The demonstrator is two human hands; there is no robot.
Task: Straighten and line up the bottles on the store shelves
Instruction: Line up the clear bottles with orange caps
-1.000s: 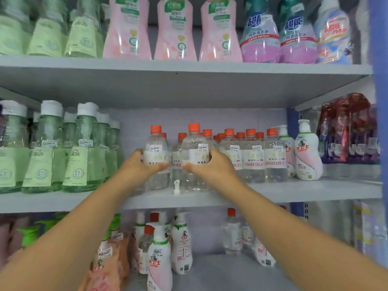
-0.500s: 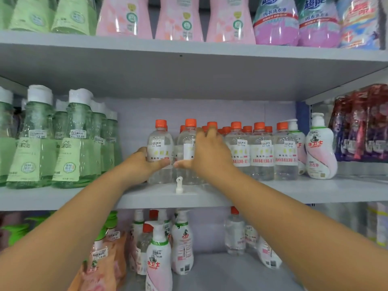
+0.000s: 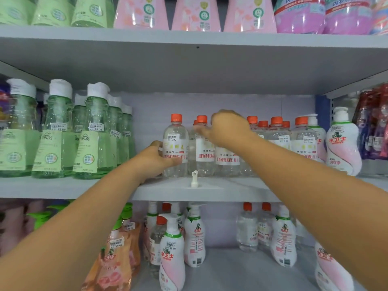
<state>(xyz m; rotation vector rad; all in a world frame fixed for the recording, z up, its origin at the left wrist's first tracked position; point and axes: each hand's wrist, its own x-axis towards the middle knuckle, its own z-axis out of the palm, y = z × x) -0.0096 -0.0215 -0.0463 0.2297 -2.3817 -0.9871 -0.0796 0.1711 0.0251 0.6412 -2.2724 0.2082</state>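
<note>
Two bare arms reach to the middle shelf. The left hand grips the leftmost clear bottle, upright at the shelf's front edge. The right hand curls over the third bottle's top. More orange-capped bottles stand to the right; green bottles stand left.

Grey metal shelving across the whole frame: upper shelf board along the top, middle shelf board across the centre, lower shelf floor at the bottom. Pale lilac back panel behind the middle tier. Blue upright post at the right. Small white plastic hook on the middle board's front edge. Soft, even light.
</note>
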